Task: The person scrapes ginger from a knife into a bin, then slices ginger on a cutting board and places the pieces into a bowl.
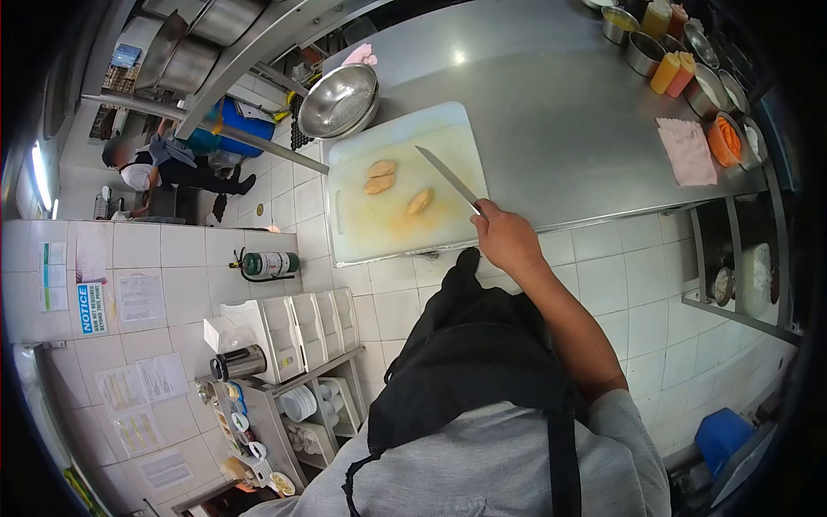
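My right hand [508, 234] is closed around the handle of a kitchen knife [450, 177]. Its long blade points away from me, over the right part of a white cutting board [357, 228]. On the board are a few tan, oval pieces of food; two [380, 176] lie side by side and a single piece [419, 202] sits nearer the knife. Their exact kind is hard to tell. A yellowish wet stain marks the board near its front edge. My left hand is out of view.
Metal bowls [338, 99] stand at the board's far left corner. The steel counter [551, 121] carries squeeze bottles [672, 74], a pink cloth [687, 151] and a container with orange contents [725, 142] on the right. Another person [155, 165] works at the far left.
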Available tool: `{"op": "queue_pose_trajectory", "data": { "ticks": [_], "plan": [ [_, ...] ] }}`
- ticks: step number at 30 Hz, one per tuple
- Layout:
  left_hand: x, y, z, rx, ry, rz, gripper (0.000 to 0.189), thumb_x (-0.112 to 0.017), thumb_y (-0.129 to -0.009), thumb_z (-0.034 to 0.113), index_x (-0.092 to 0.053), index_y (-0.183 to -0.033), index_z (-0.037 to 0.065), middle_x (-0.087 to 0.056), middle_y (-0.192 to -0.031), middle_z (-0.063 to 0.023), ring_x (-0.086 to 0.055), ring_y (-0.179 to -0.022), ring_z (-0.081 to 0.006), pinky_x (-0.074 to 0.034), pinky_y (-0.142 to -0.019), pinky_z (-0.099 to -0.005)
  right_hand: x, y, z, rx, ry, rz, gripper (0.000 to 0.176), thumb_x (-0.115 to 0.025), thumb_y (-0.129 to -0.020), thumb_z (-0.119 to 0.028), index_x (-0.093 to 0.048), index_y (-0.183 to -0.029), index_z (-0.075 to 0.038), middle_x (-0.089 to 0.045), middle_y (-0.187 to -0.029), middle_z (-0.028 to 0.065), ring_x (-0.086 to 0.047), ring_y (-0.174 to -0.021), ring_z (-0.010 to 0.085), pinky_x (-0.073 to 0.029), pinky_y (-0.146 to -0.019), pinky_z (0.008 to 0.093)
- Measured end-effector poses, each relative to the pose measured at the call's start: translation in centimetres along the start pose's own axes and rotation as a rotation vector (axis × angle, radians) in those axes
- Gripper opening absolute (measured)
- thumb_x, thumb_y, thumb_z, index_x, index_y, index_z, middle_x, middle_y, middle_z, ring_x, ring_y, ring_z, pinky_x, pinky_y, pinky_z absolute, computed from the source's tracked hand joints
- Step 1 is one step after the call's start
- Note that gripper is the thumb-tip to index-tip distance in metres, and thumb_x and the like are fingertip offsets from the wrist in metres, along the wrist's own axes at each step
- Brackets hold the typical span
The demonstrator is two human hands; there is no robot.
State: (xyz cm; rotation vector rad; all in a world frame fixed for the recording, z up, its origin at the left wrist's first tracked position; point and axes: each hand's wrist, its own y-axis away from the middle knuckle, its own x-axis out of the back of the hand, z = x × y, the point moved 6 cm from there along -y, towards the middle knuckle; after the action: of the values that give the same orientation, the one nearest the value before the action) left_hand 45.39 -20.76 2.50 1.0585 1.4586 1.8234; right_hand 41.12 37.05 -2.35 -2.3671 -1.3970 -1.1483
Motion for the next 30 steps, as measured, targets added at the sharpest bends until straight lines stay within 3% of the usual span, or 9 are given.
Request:
{"op": "queue_pose_trajectory", "data": {
  "ticks": [7, 11, 19, 20, 21, 22, 23, 25, 30],
  "plan": [
    [-1.4, -4.0, -0.6, 0.032, -0.037, -0.033, 0.049, -0.078, -0.095, 0.046, -0.076, -0.134, 0.016, -0.075, -0.13, -0.0188, -0.071, -0.125, -0.0384, -0.055, -0.105, -0.0492, 0.9, 0.6, 0.1, 0.086, 0.008, 0.08, 0.041, -0.062, -0.109, -0.033, -0.068, -0.141, -0.009, -0.079, -0.102, 0.0255, -0.076, -0.097, 0.0467, -0.06, -0.086, 0.0584],
    [3.0, -6.8, -3.9, 0.146, -0.002, 0.105, 0.051, -0.077, -0.096, 0.048, -0.075, -0.136, 0.016, -0.075, -0.133, -0.0193, -0.07, -0.127, -0.0393, -0.055, -0.107, -0.0497, 0.7, -0.2, -1.4, 0.177, 0.137, 0.257, 0.049, -0.07, -0.103, -0.031, -0.065, -0.148, -0.011, -0.077, -0.104, 0.0247, -0.077, -0.091, 0.0453, -0.063, -0.08, 0.056],
    [14.1, -14.5, -9.8, 0.147, -0.002, 0.277, 0.056, -0.077, -0.096, 0.052, -0.074, -0.139, 0.017, -0.074, -0.138, -0.0203, -0.068, -0.131, -0.041, -0.054, -0.11, -0.0509, -2.7, -6.5, -1.0, 0.1, 0.376, 0.171, 0.056, -0.075, -0.097, -0.028, -0.065, -0.148, -0.008, -0.075, -0.117, 0.0245, -0.075, -0.106, 0.045, -0.061, -0.092, 0.0543],
    [19.6, -14.7, -13.8, 0.153, 0.22, 0.484, 0.074, -0.08, -0.093, 0.061, -0.066, -0.152, 0.019, -0.072, -0.144, -0.0202, -0.067, -0.137, -0.0378, -0.05, -0.117, -0.0531, -1.8, -7.2, -1.3, 0.109, 0.406, 0.191, 0.056, -0.075, -0.097, -0.028, -0.065, -0.148, -0.008, -0.075, -0.117, 0.0245, -0.075, -0.106, 0.045, -0.061, -0.092, 0.0543],
    [25.3, -13.6, -16.5, 0.051, 0.391, 0.848, 0.062, -0.075, -0.098, 0.059, -0.071, -0.144, 0.017, -0.073, -0.14, -0.0188, -0.07, -0.127, -0.0423, -0.057, -0.104, -0.0501, -1.6, -7.4, -1.8, 0.127, 0.477, 0.072, 0.058, -0.076, -0.096, -0.027, -0.063, -0.15, -0.007, -0.074, -0.115, 0.0252, -0.075, -0.105, 0.0441, -0.061, -0.091, 0.0541],
    [31.4, -8.6, -17.0, -0.047, 0.719, 0.943, 0.056, -0.077, -0.101, 0.051, -0.071, -0.142, 0.012, -0.077, -0.13, -0.0139, -0.074, -0.118, -0.0359, -0.06, -0.095, -0.0448, -1.4, -7.4, -2.5, 0.139, 0.543, -0.052, 0.061, -0.077, -0.096, -0.027, -0.062, -0.151, -0.005, -0.073, -0.113, 0.0258, -0.075, -0.104, 0.0433, -0.061, -0.09, 0.0539],
    [35.6, -4.9, -17.0, -0.331, 0.966, 1.271, 0.045, -0.078, -0.104, 0.036, -0.071, -0.138, 0.007, -0.078, -0.119, -0.0106, -0.076, -0.109, -0.0262, -0.06, -0.088, -0.0389, 0.3, -7.5, -4.7, 0.139, 0.565, -0.039, 0.061, -0.077, -0.096, -0.027, -0.062, -0.151, -0.005, -0.073, -0.113, 0.0258, -0.075, -0.104, 0.0433, -0.061, -0.09, 0.0539],
    [41.6, 0.8, -16.5, -0.585, 1.19, 1.416, 0.039, -0.078, -0.104, 0.026, -0.071, -0.136, 0.004, -0.076, -0.118, -0.0101, -0.074, -0.106, -0.0172, -0.06, -0.087, -0.0342, 6.1, -7.3, -13.5, 0.326, 0.534, 0.099, 0.06, -0.077, -0.095, -0.028, -0.064, -0.15, -0.006, -0.071, -0.117, 0.0244, -0.073, -0.106, 0.0425, -0.06, -0.092, 0.0533],
    [47.4, 8.5, -15.1, -0.697, 0.947, 1.534, 0.037, -0.078, -0.104, 0.019, -0.07, -0.136, 0.002, -0.073, -0.124, -0.0102, -0.074, -0.105, -0.0154, -0.06, -0.092, -0.0327, 18.9, -4.5, -38.4, 0.902, 0.353, 0.516, 0.062, -0.08, -0.096, -0.025, -0.062, -0.152, -0.007, -0.068, -0.126, 0.0227, -0.064, -0.118, 0.0422, -0.054, -0.101, 0.0501]
  ]
}}
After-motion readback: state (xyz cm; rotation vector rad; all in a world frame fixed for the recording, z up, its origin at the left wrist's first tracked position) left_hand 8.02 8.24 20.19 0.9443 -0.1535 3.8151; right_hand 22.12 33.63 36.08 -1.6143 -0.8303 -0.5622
